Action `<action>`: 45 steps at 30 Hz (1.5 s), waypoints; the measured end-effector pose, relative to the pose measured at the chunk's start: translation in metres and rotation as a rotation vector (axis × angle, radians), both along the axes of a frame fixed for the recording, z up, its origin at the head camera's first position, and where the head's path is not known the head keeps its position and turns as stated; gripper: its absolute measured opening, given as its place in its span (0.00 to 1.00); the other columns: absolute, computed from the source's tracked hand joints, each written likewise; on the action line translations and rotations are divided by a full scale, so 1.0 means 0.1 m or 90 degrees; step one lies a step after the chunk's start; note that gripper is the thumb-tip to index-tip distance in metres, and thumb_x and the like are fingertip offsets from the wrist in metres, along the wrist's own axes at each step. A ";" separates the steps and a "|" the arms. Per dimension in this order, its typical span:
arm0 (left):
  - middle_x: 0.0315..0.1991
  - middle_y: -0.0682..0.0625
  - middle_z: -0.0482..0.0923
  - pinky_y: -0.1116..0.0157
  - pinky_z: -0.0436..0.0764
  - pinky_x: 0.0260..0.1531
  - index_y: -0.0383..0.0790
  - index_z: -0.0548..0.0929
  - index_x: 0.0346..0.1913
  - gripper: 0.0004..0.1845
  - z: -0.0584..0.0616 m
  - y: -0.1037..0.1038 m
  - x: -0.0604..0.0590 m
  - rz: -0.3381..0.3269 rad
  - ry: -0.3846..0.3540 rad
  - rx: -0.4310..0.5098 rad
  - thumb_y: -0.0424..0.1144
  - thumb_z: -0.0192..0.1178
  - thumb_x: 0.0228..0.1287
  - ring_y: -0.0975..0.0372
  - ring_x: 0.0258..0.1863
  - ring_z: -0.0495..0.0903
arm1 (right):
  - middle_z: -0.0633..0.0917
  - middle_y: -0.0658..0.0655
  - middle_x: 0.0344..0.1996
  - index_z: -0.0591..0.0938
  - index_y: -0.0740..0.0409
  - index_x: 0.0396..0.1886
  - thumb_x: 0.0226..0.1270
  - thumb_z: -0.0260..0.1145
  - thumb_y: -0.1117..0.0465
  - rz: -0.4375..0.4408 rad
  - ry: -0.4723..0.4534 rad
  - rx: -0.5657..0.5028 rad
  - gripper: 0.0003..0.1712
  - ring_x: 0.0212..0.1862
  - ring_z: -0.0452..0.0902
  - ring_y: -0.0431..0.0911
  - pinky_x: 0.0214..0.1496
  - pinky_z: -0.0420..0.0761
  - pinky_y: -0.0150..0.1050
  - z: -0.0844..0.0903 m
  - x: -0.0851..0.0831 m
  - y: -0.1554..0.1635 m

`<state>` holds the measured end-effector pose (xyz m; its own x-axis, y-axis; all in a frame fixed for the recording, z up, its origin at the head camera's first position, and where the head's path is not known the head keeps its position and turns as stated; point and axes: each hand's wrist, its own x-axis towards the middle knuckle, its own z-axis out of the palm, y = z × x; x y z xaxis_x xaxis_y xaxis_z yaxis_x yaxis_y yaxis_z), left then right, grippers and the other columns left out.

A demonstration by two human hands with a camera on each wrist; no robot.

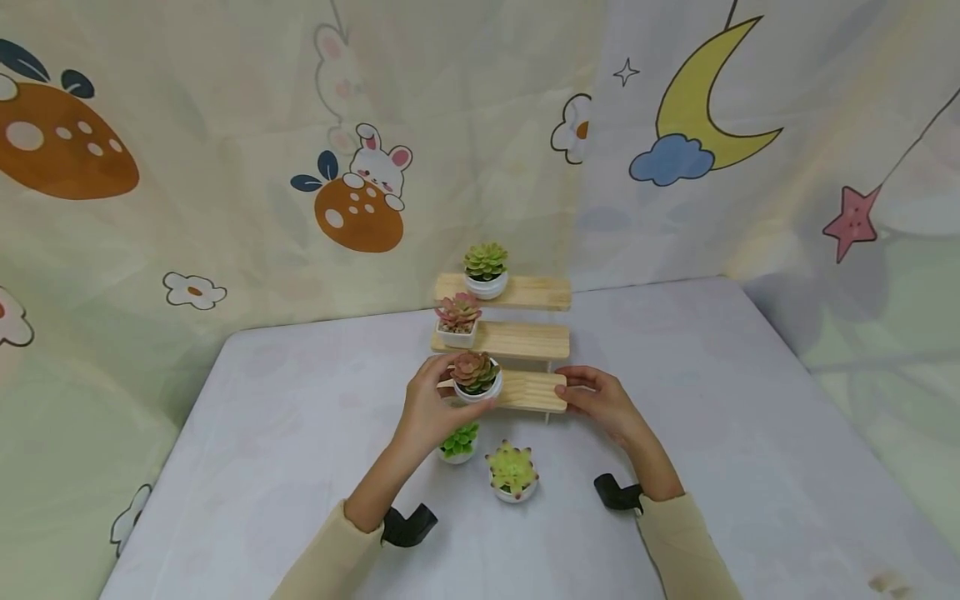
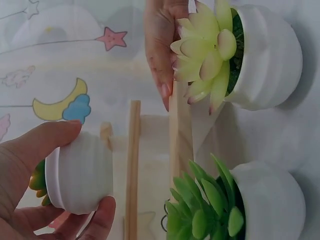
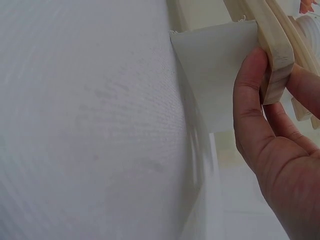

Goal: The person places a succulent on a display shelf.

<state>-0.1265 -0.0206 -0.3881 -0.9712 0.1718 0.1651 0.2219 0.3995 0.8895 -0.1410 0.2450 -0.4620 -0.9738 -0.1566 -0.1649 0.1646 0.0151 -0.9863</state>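
A white pot of reddish succulent [image 1: 476, 377] is gripped by the left hand [image 1: 429, 408] on the lowest wooden shelf [image 1: 534, 392], whose end is pinched by the right hand [image 1: 602, 402].

A small white ribbed pot [image 1: 478, 390] holding a reddish-pink succulent stands upright at the left end of the lowest step [image 1: 534, 392] of a 3-step pale wooden stand. That bottom plank is light, grained pine, lying level just above the white tabletop, with 2 higher steps behind it.
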 end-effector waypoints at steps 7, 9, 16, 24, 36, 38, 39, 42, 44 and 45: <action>0.53 0.40 0.74 0.62 0.84 0.42 0.32 0.75 0.61 0.37 0.02 0.09 -0.09 -0.037 0.022 0.005 0.34 0.78 0.45 0.51 0.52 0.77 | 0.78 0.63 0.46 0.70 0.78 0.60 0.67 0.64 0.69 -0.003 0.002 -0.006 0.26 0.39 0.81 0.37 0.41 0.84 0.34 0.00 0.00 -0.01; 0.54 0.40 0.74 0.62 0.84 0.42 0.32 0.75 0.62 0.38 0.02 0.10 -0.10 -0.043 0.025 0.003 0.34 0.78 0.45 0.50 0.52 0.77 | 0.78 0.62 0.46 0.70 0.78 0.60 0.67 0.64 0.69 0.000 0.002 -0.009 0.26 0.39 0.81 0.38 0.41 0.84 0.34 0.00 -0.01 -0.02; 0.57 0.37 0.72 0.61 0.84 0.44 0.30 0.73 0.62 0.38 0.03 0.19 -0.14 -0.069 0.031 -0.019 0.36 0.77 0.48 0.49 0.54 0.76 | 0.78 0.63 0.45 0.70 0.79 0.60 0.67 0.64 0.69 -0.006 0.002 -0.012 0.26 0.38 0.81 0.38 0.41 0.84 0.33 0.01 0.01 -0.02; 0.54 0.39 0.74 0.64 0.84 0.43 0.31 0.74 0.61 0.36 0.05 0.32 -0.20 -0.092 0.040 -0.005 0.35 0.77 0.48 0.50 0.52 0.79 | 0.79 0.62 0.44 0.70 0.79 0.60 0.67 0.64 0.70 -0.004 0.002 -0.020 0.26 0.38 0.81 0.38 0.40 0.84 0.34 -0.02 0.01 -0.01; 0.56 0.43 0.74 0.60 0.83 0.45 0.36 0.74 0.63 0.37 0.10 0.46 -0.30 -0.101 0.023 -0.036 0.36 0.77 0.49 0.53 0.54 0.77 | 0.79 0.64 0.47 0.70 0.78 0.61 0.68 0.64 0.68 -0.001 -0.001 -0.001 0.26 0.39 0.81 0.37 0.41 0.83 0.33 -0.04 -0.01 -0.03; 0.56 0.43 0.74 0.59 0.82 0.47 0.36 0.74 0.63 0.36 0.11 0.48 -0.31 -0.097 0.029 -0.045 0.36 0.77 0.49 0.53 0.55 0.76 | 0.78 0.63 0.47 0.70 0.77 0.61 0.68 0.64 0.68 -0.004 -0.005 0.005 0.26 0.39 0.80 0.37 0.41 0.83 0.33 -0.04 -0.01 -0.03; 0.56 0.42 0.74 0.58 0.81 0.48 0.36 0.74 0.63 0.36 0.11 0.49 -0.32 -0.094 0.033 -0.048 0.37 0.77 0.49 0.53 0.55 0.76 | 0.78 0.63 0.47 0.70 0.77 0.61 0.67 0.64 0.68 -0.005 -0.006 0.007 0.26 0.39 0.80 0.37 0.41 0.83 0.33 -0.04 -0.01 -0.03; 0.57 0.41 0.74 0.55 0.79 0.52 0.35 0.74 0.63 0.36 0.12 0.54 -0.34 -0.086 0.050 -0.058 0.38 0.76 0.50 0.51 0.57 0.74 | 0.78 0.62 0.46 0.71 0.76 0.61 0.67 0.65 0.68 -0.010 -0.010 0.007 0.25 0.40 0.80 0.38 0.41 0.83 0.33 -0.04 -0.01 -0.02; 0.58 0.41 0.74 0.53 0.76 0.55 0.36 0.74 0.63 0.36 0.13 0.56 -0.36 -0.082 0.056 -0.067 0.40 0.76 0.50 0.50 0.58 0.73 | 0.78 0.61 0.46 0.71 0.76 0.61 0.67 0.65 0.68 -0.011 -0.011 0.009 0.26 0.40 0.80 0.38 0.42 0.83 0.33 -0.04 -0.01 -0.01; 0.58 0.41 0.74 0.53 0.77 0.55 0.36 0.74 0.64 0.37 0.13 0.57 -0.36 -0.081 0.055 -0.068 0.40 0.76 0.50 0.50 0.58 0.72 | 0.78 0.61 0.46 0.71 0.76 0.61 0.67 0.65 0.68 -0.012 -0.010 0.010 0.26 0.40 0.80 0.38 0.42 0.83 0.33 -0.04 -0.01 0.00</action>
